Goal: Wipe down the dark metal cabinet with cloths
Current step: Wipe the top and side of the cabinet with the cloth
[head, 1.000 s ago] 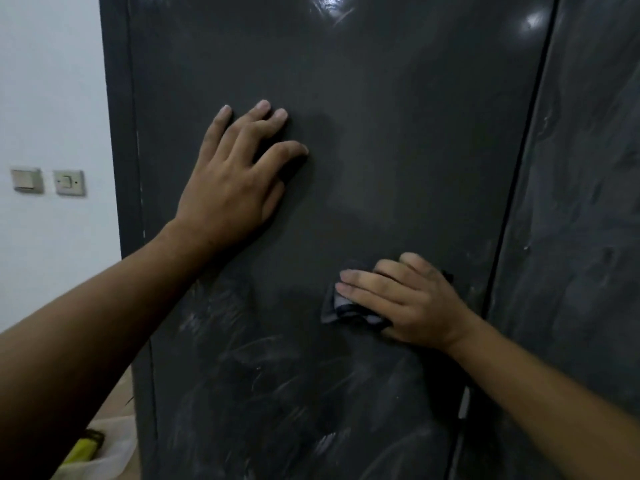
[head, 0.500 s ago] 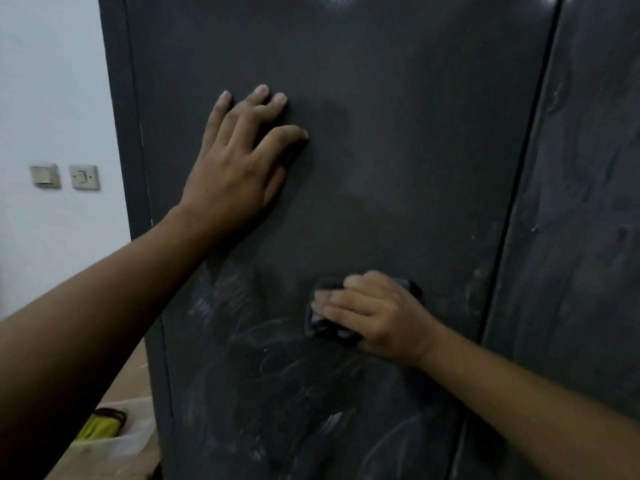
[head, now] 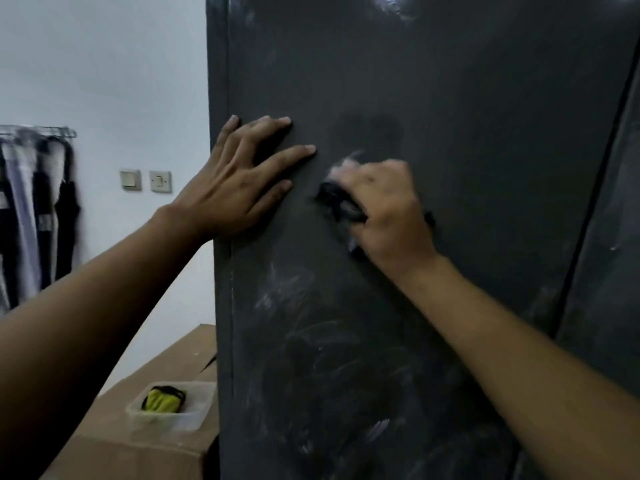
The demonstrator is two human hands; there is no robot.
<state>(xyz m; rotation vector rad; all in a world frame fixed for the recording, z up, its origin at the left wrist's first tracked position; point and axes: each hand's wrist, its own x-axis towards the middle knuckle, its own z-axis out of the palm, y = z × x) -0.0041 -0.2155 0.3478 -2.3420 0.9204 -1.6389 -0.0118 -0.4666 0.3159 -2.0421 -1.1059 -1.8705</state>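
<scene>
The dark metal cabinet (head: 467,98) fills the right of the view, its door smeared with pale streaks lower down. My left hand (head: 239,181) lies flat on the door near its left edge, fingers spread. Just to the right of it, my right hand (head: 388,213) presses a dark cloth (head: 337,200) against the door, fingers curled over it. The cloth is mostly hidden under the hand and blurred.
A cardboard box (head: 149,448) stands left of the cabinet, with a clear plastic tub (head: 194,415) on it holding a yellow-green cloth (head: 161,400). Clothes (head: 34,209) hang on a rack at far left. Two wall switches (head: 145,180) sit on the white wall.
My right hand has moved the cloth up and left across the door, close to my left hand. The view has swung left, showing the box, tub and clothes rack.
</scene>
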